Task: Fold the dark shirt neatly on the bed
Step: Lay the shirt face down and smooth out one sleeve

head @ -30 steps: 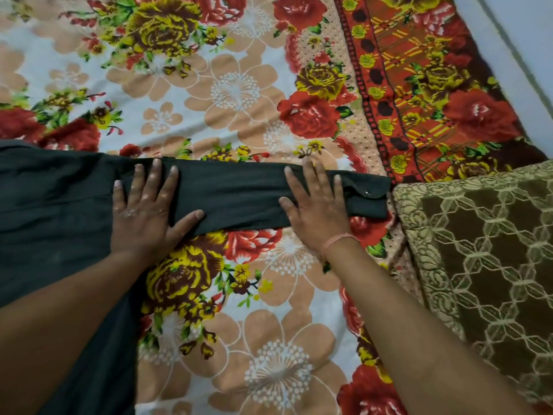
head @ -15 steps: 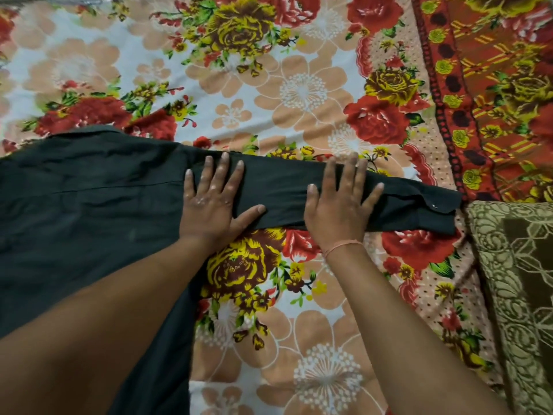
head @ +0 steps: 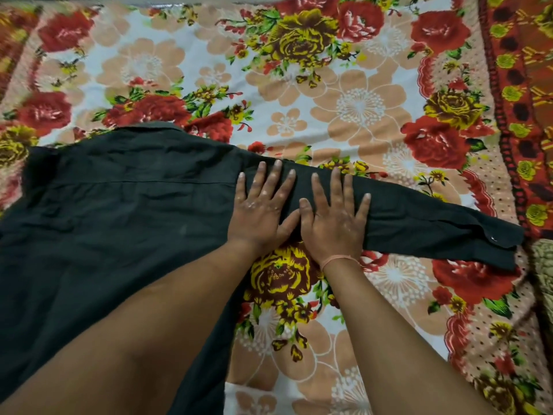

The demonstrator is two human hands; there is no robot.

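Two hands press flat on the sleeve of a dark shirt on the bed.

The dark shirt (head: 119,211) lies spread at the left of the frame on the floral bedsheet (head: 344,85), its sleeve (head: 419,226) reaching to the right. The left hand (head: 260,208) and right hand (head: 335,217) lie side by side, fingers spread, gripping nothing.

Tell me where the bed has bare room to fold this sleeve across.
Bare bedsheet lies beyond the sleeve, and nearer you between the right forearm and the shirt body. It's crowded where both hands, left and right, press the sleeve.
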